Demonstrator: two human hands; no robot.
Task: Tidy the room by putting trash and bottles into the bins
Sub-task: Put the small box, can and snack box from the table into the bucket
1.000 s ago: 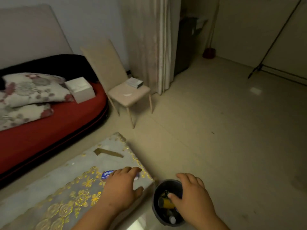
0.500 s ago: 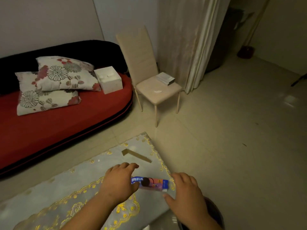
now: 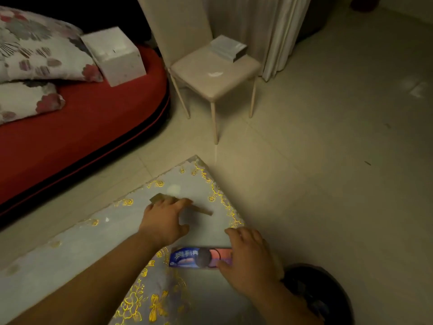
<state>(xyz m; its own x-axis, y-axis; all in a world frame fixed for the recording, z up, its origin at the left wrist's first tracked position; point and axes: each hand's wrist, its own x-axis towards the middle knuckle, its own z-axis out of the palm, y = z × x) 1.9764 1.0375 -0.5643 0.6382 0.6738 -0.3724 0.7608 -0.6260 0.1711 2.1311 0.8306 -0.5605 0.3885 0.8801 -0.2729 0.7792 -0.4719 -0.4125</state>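
Note:
A blue and pink cookie packet (image 3: 194, 258) lies across the near edge of the low table (image 3: 89, 245), which has a grey cloth with gold embroidery. My right hand (image 3: 248, 259) closes around the packet's right end, thumb under and fingers over. My left hand (image 3: 164, 221) reaches further onto the table, fingers spread and laid on a tan cardboard strip (image 3: 201, 209); its grip is not closed. A dark round bin (image 3: 332, 299) stands on the floor at the lower right, just beside my right wrist, its contents hard to make out.
A beige chair (image 3: 210, 73) with a small stack of papers (image 3: 228, 48) stands beyond the table. A red sofa (image 3: 82, 127) at left carries floral pillows (image 3: 35, 55) and a white box (image 3: 114, 55). A curtain (image 3: 257, 24) hangs behind. Tiled floor (image 3: 328, 160) spreads right.
The view has tilted down and closer. My left hand let go of the packet and moved forward onto the cardboard strip. My right hand took the packet's right end.

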